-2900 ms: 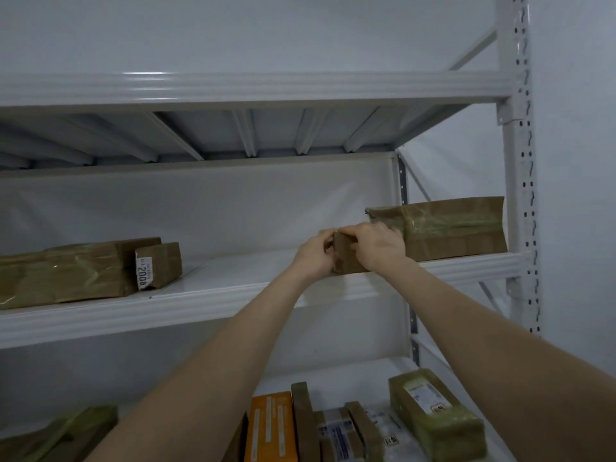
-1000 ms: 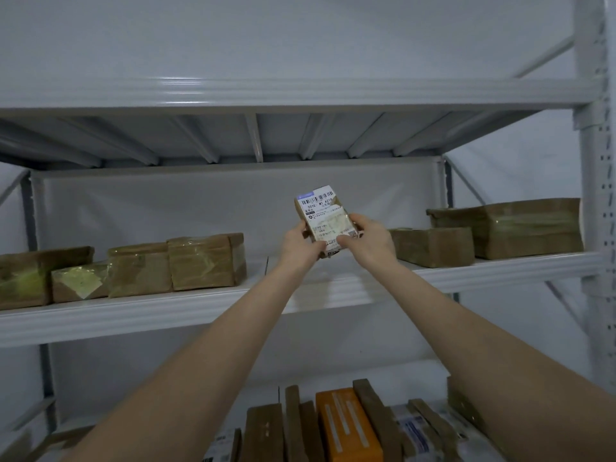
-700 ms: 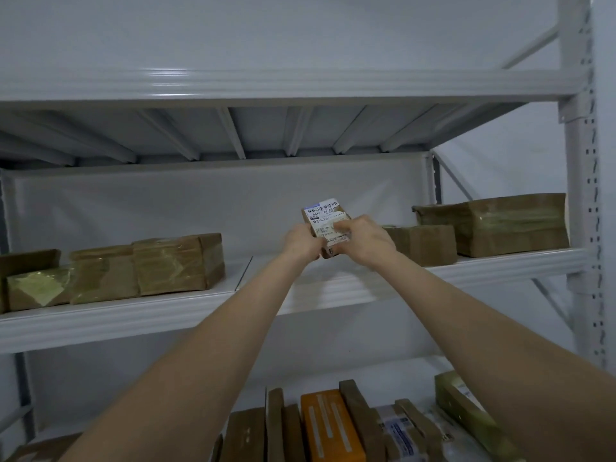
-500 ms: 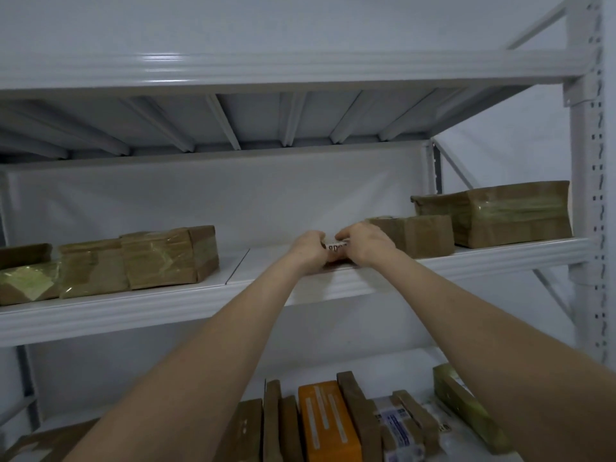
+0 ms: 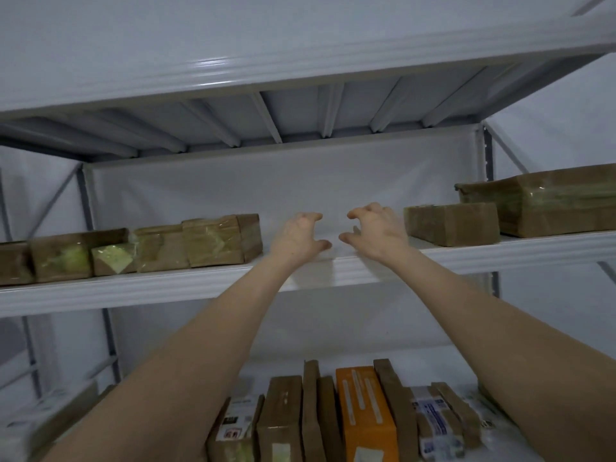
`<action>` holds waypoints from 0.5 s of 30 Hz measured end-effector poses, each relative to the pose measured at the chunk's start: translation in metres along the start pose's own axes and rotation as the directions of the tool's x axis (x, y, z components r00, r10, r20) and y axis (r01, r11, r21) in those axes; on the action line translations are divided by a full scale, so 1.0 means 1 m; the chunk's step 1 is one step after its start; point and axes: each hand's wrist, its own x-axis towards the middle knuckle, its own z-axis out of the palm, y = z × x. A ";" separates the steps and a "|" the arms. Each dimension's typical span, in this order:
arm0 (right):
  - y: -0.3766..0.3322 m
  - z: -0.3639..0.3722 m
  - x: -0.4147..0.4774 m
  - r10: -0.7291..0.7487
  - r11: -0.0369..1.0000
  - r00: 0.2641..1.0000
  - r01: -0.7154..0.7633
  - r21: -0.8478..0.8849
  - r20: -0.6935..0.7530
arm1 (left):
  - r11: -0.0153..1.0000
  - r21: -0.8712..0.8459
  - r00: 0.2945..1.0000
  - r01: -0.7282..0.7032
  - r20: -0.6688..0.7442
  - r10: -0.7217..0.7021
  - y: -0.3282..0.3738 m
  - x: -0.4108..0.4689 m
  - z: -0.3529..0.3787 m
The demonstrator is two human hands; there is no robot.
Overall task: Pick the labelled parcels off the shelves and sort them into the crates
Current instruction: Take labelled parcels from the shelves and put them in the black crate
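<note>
My left hand (image 5: 298,236) and my right hand (image 5: 375,233) hover side by side over the front edge of the middle shelf (image 5: 166,285). Thumbs and bent fingers are spread apart, and nothing is between them. The small labelled parcel I held a moment ago is out of sight; the shelf edge hides the spot between my hands. A small brown box (image 5: 453,223) sits just right of my right hand, and a large flat taped parcel (image 5: 546,205) lies beyond it. Several taped brown parcels (image 5: 220,240) stand in a row to the left.
On the lower shelf stand an orange box (image 5: 365,415), upright brown parcels (image 5: 283,418) and a parcel with a white-and-blue label (image 5: 436,421). The upper shelf (image 5: 300,65) hangs overhead. A grey upright (image 5: 487,155) stands at the back right.
Both hands lowered the small labelled parcel flat onto the middle shelf and let it go. They now stand spread and empty, and the view has tilted up and left.
</note>
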 end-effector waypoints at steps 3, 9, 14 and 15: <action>-0.039 0.006 0.000 -0.051 0.998 0.999 0.052 0.035 -0.012 | 0.996 0.093 0.993 0.002 -0.120 0.009 -0.029 -0.016 -0.026; -0.137 0.029 0.010 -0.164 0.983 0.987 0.163 0.084 0.003 | 0.991 0.087 0.948 0.106 -0.309 -0.074 -0.104 -0.040 -0.079; -0.196 0.058 0.025 -0.138 0.982 0.987 0.127 0.139 0.077 | 0.969 -0.098 0.924 0.227 -0.293 -0.246 -0.168 -0.044 -0.109; -0.202 0.063 0.029 -0.114 0.983 0.988 0.097 0.156 0.103 | 0.961 -0.139 0.924 0.241 -0.271 -0.271 -0.177 -0.042 -0.112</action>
